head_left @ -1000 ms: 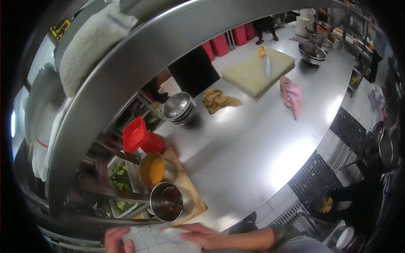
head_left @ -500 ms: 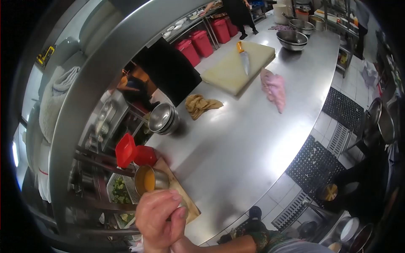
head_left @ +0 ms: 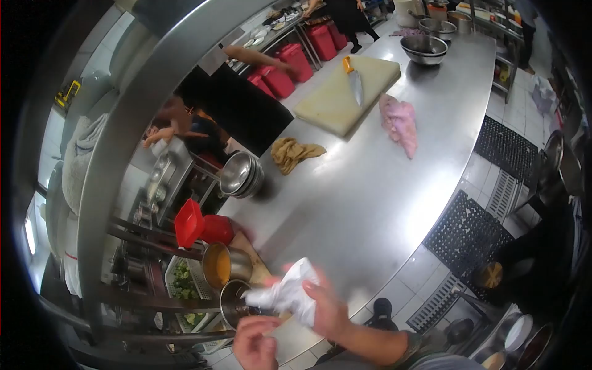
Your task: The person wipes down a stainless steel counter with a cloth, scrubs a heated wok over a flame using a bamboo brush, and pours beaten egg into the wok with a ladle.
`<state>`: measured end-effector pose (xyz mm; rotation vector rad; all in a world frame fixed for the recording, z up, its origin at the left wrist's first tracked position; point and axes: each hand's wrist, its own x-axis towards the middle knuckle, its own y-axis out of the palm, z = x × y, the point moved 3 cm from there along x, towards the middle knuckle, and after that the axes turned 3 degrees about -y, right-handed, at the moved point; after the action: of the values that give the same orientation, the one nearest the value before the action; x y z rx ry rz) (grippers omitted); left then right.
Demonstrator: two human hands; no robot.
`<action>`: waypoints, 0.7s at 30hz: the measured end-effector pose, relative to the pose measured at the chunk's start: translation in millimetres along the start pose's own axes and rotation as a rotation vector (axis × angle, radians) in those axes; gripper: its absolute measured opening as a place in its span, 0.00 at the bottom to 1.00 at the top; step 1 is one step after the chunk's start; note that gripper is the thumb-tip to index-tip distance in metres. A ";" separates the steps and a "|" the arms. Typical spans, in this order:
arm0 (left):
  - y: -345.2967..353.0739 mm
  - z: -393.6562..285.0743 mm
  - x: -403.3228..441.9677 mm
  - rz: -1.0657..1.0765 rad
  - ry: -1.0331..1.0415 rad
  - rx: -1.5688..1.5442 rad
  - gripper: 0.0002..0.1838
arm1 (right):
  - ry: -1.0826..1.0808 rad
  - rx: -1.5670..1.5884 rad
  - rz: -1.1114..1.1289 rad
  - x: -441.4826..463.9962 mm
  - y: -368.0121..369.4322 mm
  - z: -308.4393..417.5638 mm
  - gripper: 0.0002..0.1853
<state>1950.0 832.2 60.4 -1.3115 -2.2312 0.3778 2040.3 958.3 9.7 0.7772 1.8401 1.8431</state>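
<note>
My right hand [head_left: 328, 306] grips a crumpled white cloth [head_left: 300, 296], blurred by motion, in front of the near end of the steel table. Lower and to the left is my left hand [head_left: 254, 346], its fingers bent loosely and apart from the thumb, with nothing seen in it. Just above my left hand sits a round steel container [head_left: 229, 303] with a dark inside, partly covered by the cloth and hand. Beside that container stands a steel pot [head_left: 242, 269] of orange liquid. A wooden board [head_left: 251, 248] lies partly under the pot.
On the steel table [head_left: 345, 203] are stacked steel bowls [head_left: 237, 174], a brown cloth [head_left: 293, 154], a pink cloth [head_left: 399, 123] and a cutting board [head_left: 327, 111] bearing a knife [head_left: 356, 85]. Red containers [head_left: 217, 229] stand left, near a basket of greens [head_left: 184, 283]. Another person's arm [head_left: 256, 57] reaches across behind.
My hands were together at the lower left; now they are apart, and the white cloth shows in my right hand. The steel container has come into sight. Another person's arm has appeared behind.
</note>
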 end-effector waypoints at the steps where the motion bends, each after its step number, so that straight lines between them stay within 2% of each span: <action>1: 0.7 3.3 1.4 -0.108 -0.092 -0.175 0.24 | -0.125 -0.212 -0.007 0.4 -2.5 5.6 0.15; 2: 7.0 5.8 -1.9 -0.168 -0.237 -0.346 0.27 | -0.248 -0.431 -0.011 0.5 -5.2 8.9 0.13; 5: 17.4 39.6 -24.0 -0.245 -0.609 -0.829 0.32 | -0.497 -1.223 0.374 -3.1 -6.0 -22.2 0.09; 6: 17.8 55.3 -35.2 -0.250 -0.722 -0.985 0.34 | -0.343 -1.456 0.483 -14.4 -4.0 -34.6 0.10; 9: 31.0 39.6 -14.7 -0.084 -0.806 -1.197 0.34 | -0.554 -1.988 0.758 -18.9 -9.5 -51.3 0.09; 10: 32.4 34.9 -9.2 -0.214 -0.754 -1.235 0.34 | -0.560 -1.695 0.538 -19.1 11.7 -27.5 0.10; 13: 32.6 49.4 -3.8 -0.156 -0.753 -1.190 0.32 | -0.633 -1.468 0.351 -8.4 47.4 27.2 0.11; 16: 66.5 47.3 -14.4 -0.116 -0.949 -0.928 0.30 | -1.127 -1.465 -0.053 31.5 43.2 63.8 0.14; 17: 76.8 83.3 -47.7 0.137 -0.905 -0.463 0.29 | -1.266 -1.396 -0.183 44.5 37.8 69.0 0.13; 19: 97.2 102.1 -73.2 0.343 -0.770 0.090 0.28 | -1.292 -1.268 -0.295 63.5 24.7 64.5 0.13; 21: 119.5 46.7 -41.9 0.270 -0.662 0.241 0.31 | -1.277 -1.184 -0.370 72.1 10.1 61.7 0.14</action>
<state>2026.9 855.6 -47.9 -1.5047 -2.3963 1.2999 2026.8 1051.7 24.4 0.7204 0.0042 1.2428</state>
